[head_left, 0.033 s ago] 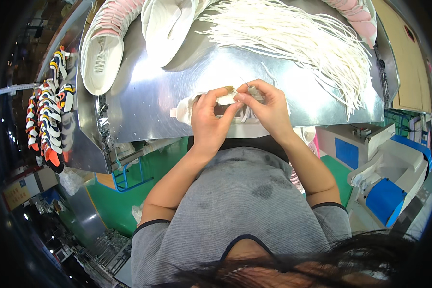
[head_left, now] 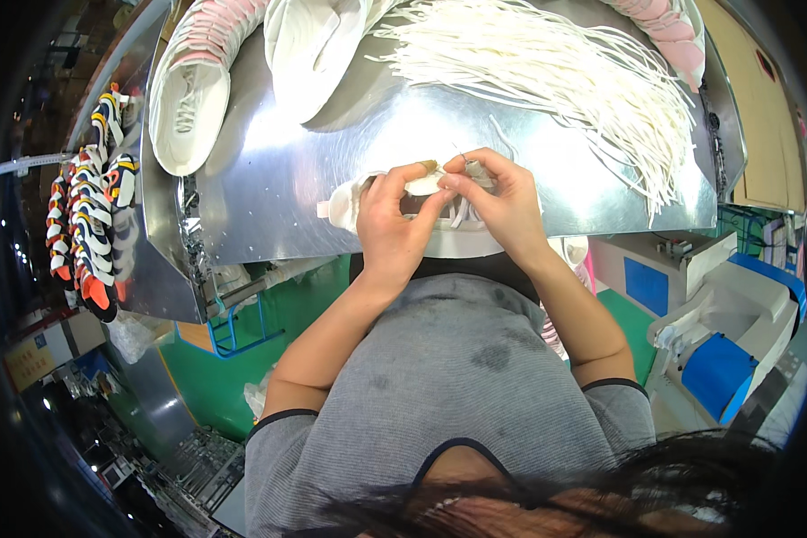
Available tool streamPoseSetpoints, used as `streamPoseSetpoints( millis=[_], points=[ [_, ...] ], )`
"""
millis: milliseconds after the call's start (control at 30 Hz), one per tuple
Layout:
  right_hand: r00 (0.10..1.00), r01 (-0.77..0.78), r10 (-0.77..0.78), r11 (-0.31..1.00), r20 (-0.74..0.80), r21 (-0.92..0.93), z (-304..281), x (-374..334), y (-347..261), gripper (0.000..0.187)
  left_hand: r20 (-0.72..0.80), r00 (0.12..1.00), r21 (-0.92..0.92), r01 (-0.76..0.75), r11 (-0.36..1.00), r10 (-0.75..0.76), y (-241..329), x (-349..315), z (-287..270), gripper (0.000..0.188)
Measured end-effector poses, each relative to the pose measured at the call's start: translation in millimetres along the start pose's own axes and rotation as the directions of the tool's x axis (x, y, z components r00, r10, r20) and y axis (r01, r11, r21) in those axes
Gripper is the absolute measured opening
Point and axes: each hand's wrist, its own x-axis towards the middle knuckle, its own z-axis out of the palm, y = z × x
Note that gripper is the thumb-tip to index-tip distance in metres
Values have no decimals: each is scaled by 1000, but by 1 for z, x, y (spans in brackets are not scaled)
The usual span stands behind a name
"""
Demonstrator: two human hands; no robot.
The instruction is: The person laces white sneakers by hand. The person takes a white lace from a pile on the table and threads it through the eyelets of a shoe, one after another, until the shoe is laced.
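Observation:
A white shoe upper [head_left: 342, 208] lies at the table's near edge, its toe or heel end pointing left. My left hand [head_left: 393, 220] is closed on its upper edge, thumb and index finger curled round the opening. A small yellowish-brown patch shows at the index fingertip. From the other side, my right hand [head_left: 504, 202] pinches at the eyelet area, its thumb and index tips meeting over a white shoelace [head_left: 462, 213]. A thin dark line rises by those fingertips, too small to identify. A loose white lace end [head_left: 502, 134] trails onto the metal behind. My fingers hide much of the shoe.
A large bundle of white laces [head_left: 547, 72] covers the table's [head_left: 287, 215] back right. White and pink shoe uppers [head_left: 188, 117] stand nested at the back left, with another row [head_left: 668, 40] at the back right. Multicoloured shoe pieces [head_left: 94, 215] hang past the left edge.

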Motion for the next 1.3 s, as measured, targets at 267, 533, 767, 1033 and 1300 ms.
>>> streamPoseSetpoints(
  millis=[267, 533, 767, 1033, 1300],
  points=[
    [998, -50, 33, 913, -50, -406, -9, -25, -33, 12, 45, 998, 29, -38, 999, 36, 4, -1, -3, 31],
    [991, 129, -111, 691, 72, -712, -10, -23, -27, 12, 65, 993, 192, -109, 975, 98, 7, -2, -7, 34],
    [957, 228, -239, 263, 166, -938, 26, -8, -10, 13, 95, 958, 293, -287, 912, 271, 12, -5, -3, 35],
    [997, 63, -74, 469, 32, -881, -30, -29, -56, 17, 133, 977, -165, 189, 968, -168, 8, 7, -13, 35],
    [929, 167, -356, 650, -102, -741, -37, -13, 9, 18, 114, 984, -222, 163, 961, -140, 3, 15, 2, 29]
  ],
)
